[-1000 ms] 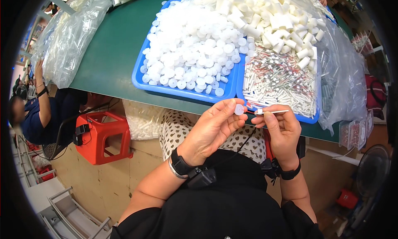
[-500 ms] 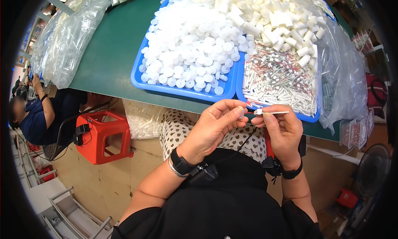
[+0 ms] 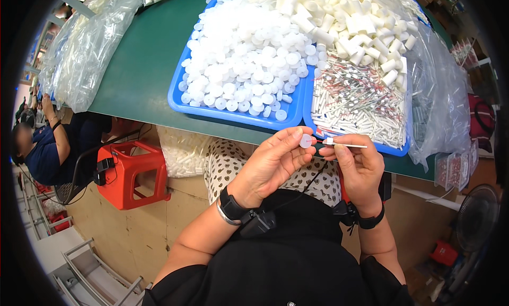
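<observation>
In front of the table edge, my left hand (image 3: 273, 168) pinches a translucent white plastic disc (image 3: 306, 141) between thumb and fingers. My right hand (image 3: 363, 173) is closed on a thin white stick-like part (image 3: 352, 145) with a small white block and short wires at its left end. A red wire (image 3: 315, 141) spans from that block to the disc; whether it passes through the disc's hole I cannot tell. Behind my left hand, a blue tray (image 3: 222, 119) is heaped with similar discs. A second blue tray (image 3: 398, 151), behind my right hand, bears many wired white sticks.
White foam cylinders (image 3: 366, 27) are piled at the back right, beside a clear plastic bag (image 3: 432, 94). Another plastic bag (image 3: 101, 46) lies on the green table (image 3: 140, 67) at left. A red stool (image 3: 130, 173) and a seated person (image 3: 55, 147) are farther left. A fan (image 3: 477, 210) stands right.
The disc in my left hand has turned so its round face shows. Both hands have shifted slightly, and the red wire now shows between disc and block.
</observation>
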